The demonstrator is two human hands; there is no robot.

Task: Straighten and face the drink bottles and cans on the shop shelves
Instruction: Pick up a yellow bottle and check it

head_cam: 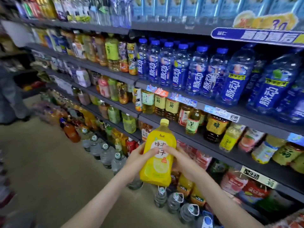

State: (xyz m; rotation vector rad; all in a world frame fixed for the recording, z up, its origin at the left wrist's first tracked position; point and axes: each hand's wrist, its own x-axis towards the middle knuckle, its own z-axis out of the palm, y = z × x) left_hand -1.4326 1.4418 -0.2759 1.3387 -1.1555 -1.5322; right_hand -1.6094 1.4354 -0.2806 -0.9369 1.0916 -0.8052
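A big yellow juice bottle [158, 155] with a yellow cap is held upright in front of the shelves, its label facing me. My left hand [139, 159] grips its left side, fingers curled over the label. My right hand [178, 157] grips its right side, fingers across the label. The bottle hangs in the air in front of a dark shelf [189, 140] of tea bottles, clear of any shelf board.
Blue-capped drink bottles [179, 68] fill the shelf above. Tea and juice bottles [215, 129] stand on the middle shelves. Large water jugs [105, 153] line the floor at the shelf foot. Beige floor [41, 162] lies to the left.
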